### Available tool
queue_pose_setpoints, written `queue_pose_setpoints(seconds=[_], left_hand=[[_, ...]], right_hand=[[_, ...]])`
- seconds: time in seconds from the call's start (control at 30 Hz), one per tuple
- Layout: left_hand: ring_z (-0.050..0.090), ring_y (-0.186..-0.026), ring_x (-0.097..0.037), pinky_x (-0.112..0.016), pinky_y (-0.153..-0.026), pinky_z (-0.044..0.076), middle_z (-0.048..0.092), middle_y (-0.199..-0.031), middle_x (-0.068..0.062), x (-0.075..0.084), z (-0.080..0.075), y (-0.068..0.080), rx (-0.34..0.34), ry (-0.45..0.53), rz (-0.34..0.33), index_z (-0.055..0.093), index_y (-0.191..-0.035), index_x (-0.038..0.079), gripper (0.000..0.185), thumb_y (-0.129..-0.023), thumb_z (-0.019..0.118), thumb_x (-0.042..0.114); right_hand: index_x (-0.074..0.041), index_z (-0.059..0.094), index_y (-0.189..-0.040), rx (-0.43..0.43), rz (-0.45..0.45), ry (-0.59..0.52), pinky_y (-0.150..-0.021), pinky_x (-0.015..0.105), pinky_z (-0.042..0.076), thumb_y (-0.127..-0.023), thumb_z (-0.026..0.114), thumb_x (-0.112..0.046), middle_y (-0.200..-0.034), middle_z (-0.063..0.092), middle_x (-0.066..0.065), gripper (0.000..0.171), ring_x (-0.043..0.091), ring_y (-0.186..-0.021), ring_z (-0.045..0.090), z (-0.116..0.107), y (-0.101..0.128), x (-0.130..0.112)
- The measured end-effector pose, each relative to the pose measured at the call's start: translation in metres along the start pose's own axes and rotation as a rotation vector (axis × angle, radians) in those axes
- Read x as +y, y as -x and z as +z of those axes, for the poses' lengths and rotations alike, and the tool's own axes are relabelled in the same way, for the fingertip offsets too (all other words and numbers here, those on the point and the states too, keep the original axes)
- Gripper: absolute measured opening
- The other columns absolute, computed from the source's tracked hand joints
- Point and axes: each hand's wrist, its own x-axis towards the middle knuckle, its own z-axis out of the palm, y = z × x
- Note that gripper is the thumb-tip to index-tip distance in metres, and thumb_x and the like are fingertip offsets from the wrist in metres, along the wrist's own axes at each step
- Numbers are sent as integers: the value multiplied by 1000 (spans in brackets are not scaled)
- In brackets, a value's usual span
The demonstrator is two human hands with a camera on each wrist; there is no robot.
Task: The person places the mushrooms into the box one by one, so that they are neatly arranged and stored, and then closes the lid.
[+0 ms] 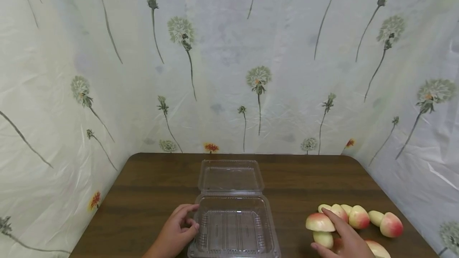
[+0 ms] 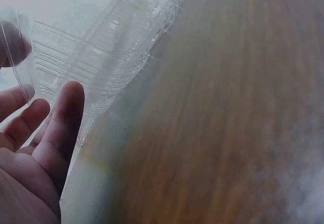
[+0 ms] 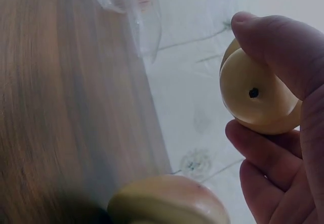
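Note:
A clear plastic clamshell container (image 1: 233,202) stands with its lid folded back at the middle front of the table. My left hand (image 1: 179,226) holds its left rim; in the left wrist view the fingers (image 2: 66,113) lie against the outer wall, one fingertip showing through the plastic. My right hand (image 1: 346,236) grips a mushroom-shaped piece (image 1: 320,223) with a red-and-yellow cap and pale stem. In the right wrist view the stem end of this mushroom (image 3: 253,90) faces the camera, a dark spot at its centre, between thumb and fingers.
More mushrooms (image 1: 358,217) lie in a row on the right of the wooden table (image 1: 294,174). Another mushroom (image 1: 376,248) is partly hidden behind the right hand. Behind the table hangs a flower-printed curtain (image 1: 222,71), also along both sides.

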Motion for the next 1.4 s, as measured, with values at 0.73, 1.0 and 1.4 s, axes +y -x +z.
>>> queue_pose_setpoints(seconds=[0.73,1.0,1.4], left_hand=[[62,-92,-10,-20,-70,58,48,-144,-18,1,0,0,-11,4,-10,57,-142,0,49,-96,73,4],[63,-93,-10,-21,-71,59,49,-143,-18,1,0,-1,3,-9,6,58,-141,0,48,-95,73,4],[63,-90,-8,-21,-69,58,51,-140,-17,-4,1,-2,25,-21,45,60,-139,1,47,-94,74,2]], right_hand=[[-10,53,-149,-24,56,346,-79,23,55,-74,96,-40,-139,66,9,92,6,-114,61,6,-20,-13],[-13,52,-151,-30,63,358,-88,34,57,-75,94,-45,-141,66,7,93,25,-121,64,12,-25,-20],[-16,49,-154,-54,100,331,-93,56,55,-81,89,-47,-143,64,10,89,35,-125,64,13,-33,-33]])
